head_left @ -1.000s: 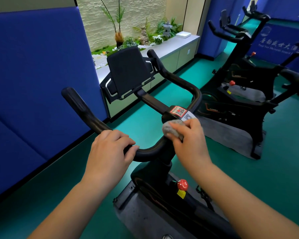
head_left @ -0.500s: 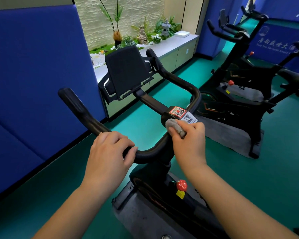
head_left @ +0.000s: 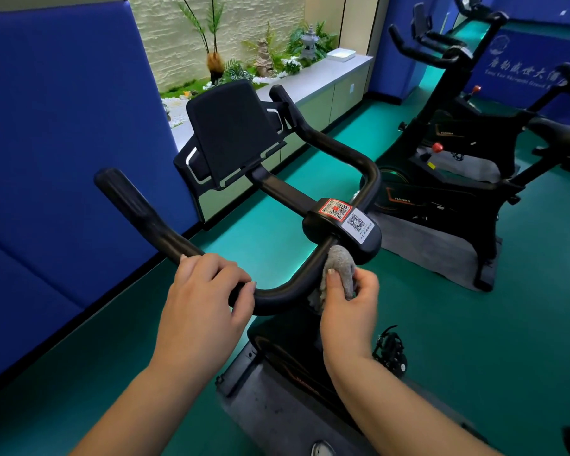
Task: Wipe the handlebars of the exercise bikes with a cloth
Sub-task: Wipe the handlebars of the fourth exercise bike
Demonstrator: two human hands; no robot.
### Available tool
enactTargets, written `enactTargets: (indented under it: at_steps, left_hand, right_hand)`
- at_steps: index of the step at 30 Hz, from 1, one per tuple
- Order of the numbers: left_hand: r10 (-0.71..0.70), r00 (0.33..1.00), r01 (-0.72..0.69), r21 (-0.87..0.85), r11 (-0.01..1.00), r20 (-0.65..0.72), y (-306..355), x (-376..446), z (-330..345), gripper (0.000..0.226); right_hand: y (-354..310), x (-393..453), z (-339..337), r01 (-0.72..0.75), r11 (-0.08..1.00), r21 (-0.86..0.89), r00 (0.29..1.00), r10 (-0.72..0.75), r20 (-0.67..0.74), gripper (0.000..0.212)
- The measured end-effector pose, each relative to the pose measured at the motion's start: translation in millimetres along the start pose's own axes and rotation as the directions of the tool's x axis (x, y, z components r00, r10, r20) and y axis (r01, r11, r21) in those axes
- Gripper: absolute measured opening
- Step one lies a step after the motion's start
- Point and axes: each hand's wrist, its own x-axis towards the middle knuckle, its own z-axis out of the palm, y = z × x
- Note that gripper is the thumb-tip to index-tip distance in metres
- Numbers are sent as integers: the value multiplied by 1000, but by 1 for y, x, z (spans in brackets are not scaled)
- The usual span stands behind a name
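A black handlebar (head_left: 152, 225) of the nearest exercise bike curves across the middle of the view, with a black tablet holder (head_left: 234, 133) on its centre stem and a clamp with two QR stickers (head_left: 346, 215). My left hand (head_left: 204, 301) grips the near curve of the left bar. My right hand (head_left: 349, 307) pinches a small grey cloth (head_left: 338, 264) and holds it against the bar just below the clamp.
A second black bike (head_left: 448, 153) stands on a grey mat to the right, and another bike's handlebars (head_left: 425, 51) rise behind it. A blue padded wall (head_left: 63, 143) runs along the left. A low cabinet (head_left: 326, 93) with plants lies ahead. The floor is green.
My right hand has slid the cloth down from the clamp's near edge onto the bar beneath it, with the thumb now turned up. My left hand keeps its grip on the bar.
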Motion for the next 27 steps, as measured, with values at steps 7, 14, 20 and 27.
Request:
enactTargets:
  at_steps: [7, 14, 20, 27]
  left_hand:
    - [10, 1000, -10, 19, 1000, 9, 0, 1, 1, 11]
    - [9, 1000, -9, 24, 1000, 15, 0, 1, 1, 8]
    - [16, 1000, -16, 21, 1000, 15, 1, 2, 1, 8]
    - [28, 999, -28, -33, 999, -21, -2, -3, 4, 15]
  right_hand:
    - [3, -4, 1, -91, 993, 79, 996, 89, 31, 13]
    - [8, -13, 1, -140, 986, 93, 989, 136, 58, 12]
    - [8, 5, 6, -190, 967, 171, 982, 184, 48, 12]
    - [23, -21, 7, -279, 947, 157, 957, 260, 128, 5]
